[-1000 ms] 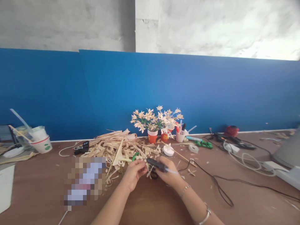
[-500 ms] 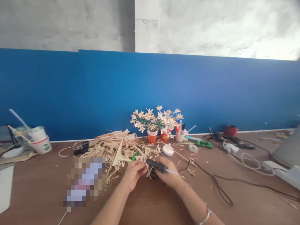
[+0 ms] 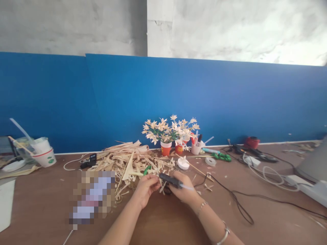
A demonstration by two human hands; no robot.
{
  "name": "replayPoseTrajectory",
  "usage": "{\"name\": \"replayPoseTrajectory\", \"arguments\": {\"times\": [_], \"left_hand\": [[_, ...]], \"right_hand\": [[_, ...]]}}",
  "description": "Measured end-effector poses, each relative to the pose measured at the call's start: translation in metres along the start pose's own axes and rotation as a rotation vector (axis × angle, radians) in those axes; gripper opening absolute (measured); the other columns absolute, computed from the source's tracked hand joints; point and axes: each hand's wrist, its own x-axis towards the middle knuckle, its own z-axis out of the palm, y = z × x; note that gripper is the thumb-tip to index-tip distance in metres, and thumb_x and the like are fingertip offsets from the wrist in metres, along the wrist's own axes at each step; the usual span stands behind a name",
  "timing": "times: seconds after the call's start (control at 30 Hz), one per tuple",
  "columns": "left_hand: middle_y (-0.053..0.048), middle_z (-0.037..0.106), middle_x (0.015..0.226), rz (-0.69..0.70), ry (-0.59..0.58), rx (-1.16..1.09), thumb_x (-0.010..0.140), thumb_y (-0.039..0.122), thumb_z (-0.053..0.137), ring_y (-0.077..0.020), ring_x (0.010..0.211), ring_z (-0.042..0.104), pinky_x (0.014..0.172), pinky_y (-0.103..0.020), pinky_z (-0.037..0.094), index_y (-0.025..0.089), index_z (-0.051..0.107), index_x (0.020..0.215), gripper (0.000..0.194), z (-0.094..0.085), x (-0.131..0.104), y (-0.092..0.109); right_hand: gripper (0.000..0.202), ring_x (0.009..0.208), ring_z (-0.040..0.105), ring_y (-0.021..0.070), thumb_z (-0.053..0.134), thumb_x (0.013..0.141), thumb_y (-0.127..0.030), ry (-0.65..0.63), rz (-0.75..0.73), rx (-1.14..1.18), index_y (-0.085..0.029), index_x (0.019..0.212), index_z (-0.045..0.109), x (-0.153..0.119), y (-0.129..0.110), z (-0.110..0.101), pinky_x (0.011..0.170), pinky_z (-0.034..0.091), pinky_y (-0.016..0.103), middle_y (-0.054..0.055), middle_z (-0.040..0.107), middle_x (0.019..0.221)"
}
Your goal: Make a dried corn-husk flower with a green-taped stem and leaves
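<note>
Dry, papery strips (image 3: 127, 154) heap raggedly left of centre. At lower centre, a smooth black glue gun (image 3: 170, 180) lies within the closed grip of the right hand (image 3: 184, 189), tip facing the left hand (image 3: 146, 189); whether that curled grip holds anything cannot be told.

Left hand (image 3: 146, 190) bare, as is forearm (image 3: 125, 217) behind it. Right hand (image 3: 182, 190) also bare, its arm dressed in silver-toned jewellery: slender bracelet (image 3: 202, 207) at wrist, links or beads too small to tell; thicker, shiny bangle (image 3: 226, 234) farther up, raised detail along upper edge. Both forearms uncovered down to frame's bottom.
</note>
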Motion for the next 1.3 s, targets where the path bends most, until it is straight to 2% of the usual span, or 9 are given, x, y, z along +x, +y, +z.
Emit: {"name": "replayPoseTrajectory", "arguments": {"times": [0.47,1.3], "left_hand": [[0.001,0.059,0.055,0.019,-0.006,0.005,0.058,0.014,0.074,-0.0061,0.049,0.057,0.048,-0.012,0.047,0.012,0.055,0.058,0.019,0.0005,-0.0004,0.0003],[0.000,0.059,0.055,0.009,-0.010,0.006,0.061,0.013,0.072,-0.0058,0.048,0.056,0.048,-0.013,0.047,0.012,0.056,0.059,0.017,0.0009,-0.0010,0.0010]], "right_hand": [[0.011,0.056,0.046,0.0115,0.050,0.065,-0.016,0.006,0.011,-0.015,-0.020,0.061,0.041,-0.0001,-0.0015,-0.0003,0.054,0.035,0.021,-0.003,0.049,0.060],[0.009,0.056,0.046,0.0119,0.050,0.065,-0.019,-0.005,0.028,-0.028,-0.020,0.060,0.042,-0.0013,-0.0019,-0.0016,0.054,0.034,0.021,-0.003,0.050,0.058]]}}
